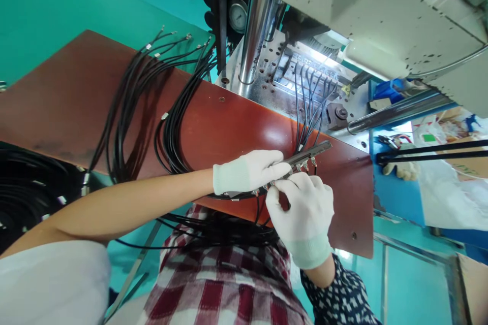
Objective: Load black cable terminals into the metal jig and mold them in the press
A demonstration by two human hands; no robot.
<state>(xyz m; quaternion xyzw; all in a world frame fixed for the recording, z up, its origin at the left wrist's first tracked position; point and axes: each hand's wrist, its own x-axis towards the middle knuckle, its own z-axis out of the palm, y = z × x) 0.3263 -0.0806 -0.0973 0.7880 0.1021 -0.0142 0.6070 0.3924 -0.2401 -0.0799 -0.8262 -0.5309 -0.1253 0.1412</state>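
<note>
Fingers point(272, 157) of the gloved left hand point(247, 172) hold a narrow metal bar point(316, 152) slanting over the bench point(236, 129), right of the bench's middle and toward its near edge. The gloved right hand point(305, 208) curls thumb and forefinger to the bar's near side, tips close together; whether they grip anything, I cannot tell. Small connectors point(305, 165) line the bar.

Thin cables point(299, 101) reach from the press point(257, 33), beyond the bench's far edge, toward the bar. Two black bundles point(177, 129) drape across the bench's left half, their tips past its far edge. Red surface shows between these bundles and the thin cables, room for sideways movement; more shows along the bench's right end. Black cable point(229, 236) fills the lap, just below the near edge.
</note>
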